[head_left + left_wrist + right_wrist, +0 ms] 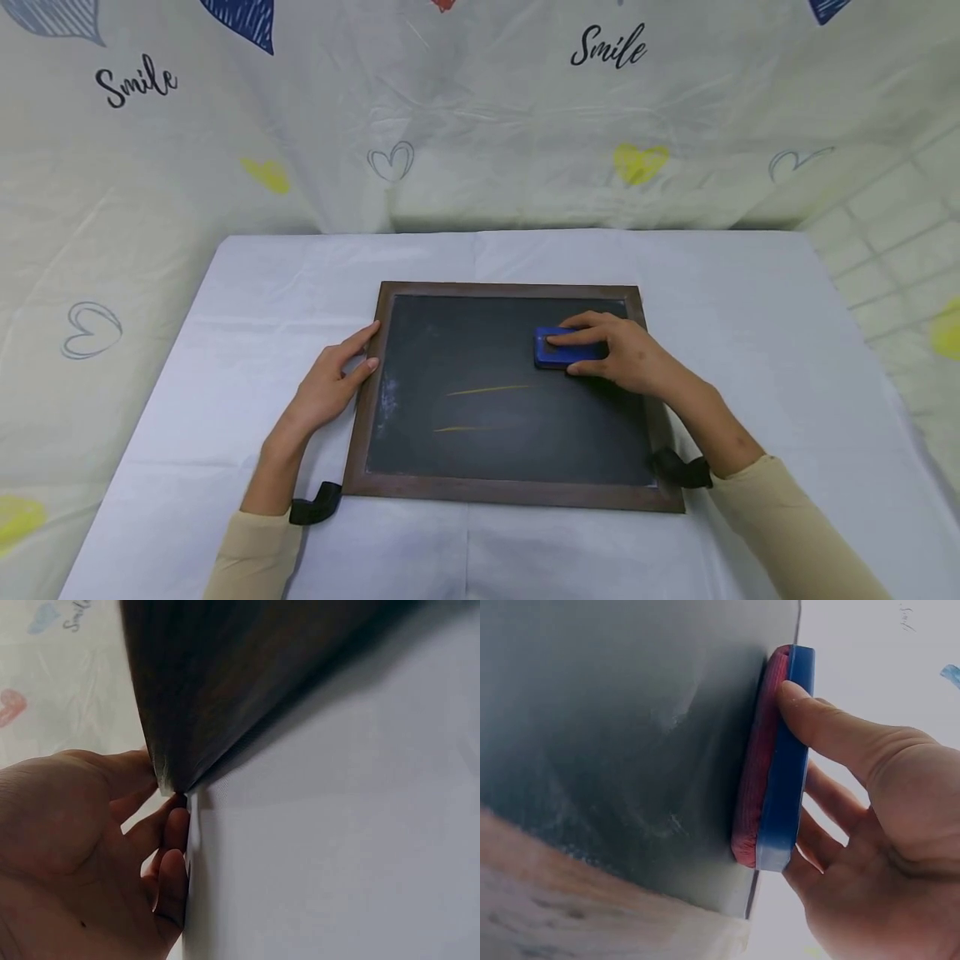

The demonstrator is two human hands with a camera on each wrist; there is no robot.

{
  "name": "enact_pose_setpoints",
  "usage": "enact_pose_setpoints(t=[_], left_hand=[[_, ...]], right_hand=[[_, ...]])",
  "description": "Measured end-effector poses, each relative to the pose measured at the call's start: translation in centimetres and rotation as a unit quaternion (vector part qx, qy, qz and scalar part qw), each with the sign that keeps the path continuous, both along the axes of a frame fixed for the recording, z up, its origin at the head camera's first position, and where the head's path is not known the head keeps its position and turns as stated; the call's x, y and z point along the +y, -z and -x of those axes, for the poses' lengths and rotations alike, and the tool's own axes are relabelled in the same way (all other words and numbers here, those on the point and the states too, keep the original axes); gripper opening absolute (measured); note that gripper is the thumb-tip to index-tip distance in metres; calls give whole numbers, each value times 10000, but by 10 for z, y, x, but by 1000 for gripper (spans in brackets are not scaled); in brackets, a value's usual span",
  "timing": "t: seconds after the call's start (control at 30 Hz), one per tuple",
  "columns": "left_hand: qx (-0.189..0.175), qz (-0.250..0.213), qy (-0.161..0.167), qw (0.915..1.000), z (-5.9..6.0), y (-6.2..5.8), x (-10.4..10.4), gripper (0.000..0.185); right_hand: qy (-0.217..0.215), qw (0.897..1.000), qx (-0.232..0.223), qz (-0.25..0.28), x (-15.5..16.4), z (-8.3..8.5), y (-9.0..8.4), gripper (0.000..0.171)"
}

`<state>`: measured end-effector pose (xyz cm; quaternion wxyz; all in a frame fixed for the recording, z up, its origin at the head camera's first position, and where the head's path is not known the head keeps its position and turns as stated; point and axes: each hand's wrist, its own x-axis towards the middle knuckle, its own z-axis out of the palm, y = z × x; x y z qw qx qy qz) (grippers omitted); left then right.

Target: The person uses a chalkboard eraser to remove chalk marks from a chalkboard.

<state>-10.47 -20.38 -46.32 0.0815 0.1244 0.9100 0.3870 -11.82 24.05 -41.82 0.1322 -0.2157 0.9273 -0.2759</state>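
Observation:
A dark chalkboard (pixel 465 450) in a brown wooden frame lies on the white-covered table, with two thin yellow chalk lines (pixel 489 389) near its middle. My right hand (pixel 628 354) grips a blue chalkboard eraser (pixel 551 354) on the board's upper right part. In the right wrist view, its red felt side (pixel 757 765) faces the board and my thumb presses along the blue back. My left hand (pixel 326 392) rests against the left edge of the frame, index finger and thumb spread along it. The left wrist view shows its other fingers (pixel 174 881) bent low by the tabletop.
A white cloth (pixel 285 283) covers the table around the board. Behind it hangs a pale curtain (pixel 510 125) with hearts and "Smile" lettering. Whitish chalk smudges (pixel 387 398) mark the board's left side. Black straps (pixel 317 504) sit at both wrists.

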Motion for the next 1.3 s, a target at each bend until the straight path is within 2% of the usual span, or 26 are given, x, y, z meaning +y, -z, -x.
enact_pose_setpoints(t=[0.37, 0.77, 0.97, 1.3], left_hand=[[-48, -148, -18, 9999, 0, 4, -1, 58], [-82, -134, -2, 9999, 1, 4, 1, 59], [-61, -147, 8, 9999, 2, 2, -1, 59], [-102, -198, -15, 9998, -1, 1, 0, 59]], right_hand=[[-62, 9994, 333, 7, 0, -3, 2, 48], [-107, 9976, 680, -39, 0, -27, -2, 48], [-69, 9977, 668, -22, 3, -38, -6, 48], [19, 9984, 559, -4, 3, -47, -4, 47]])
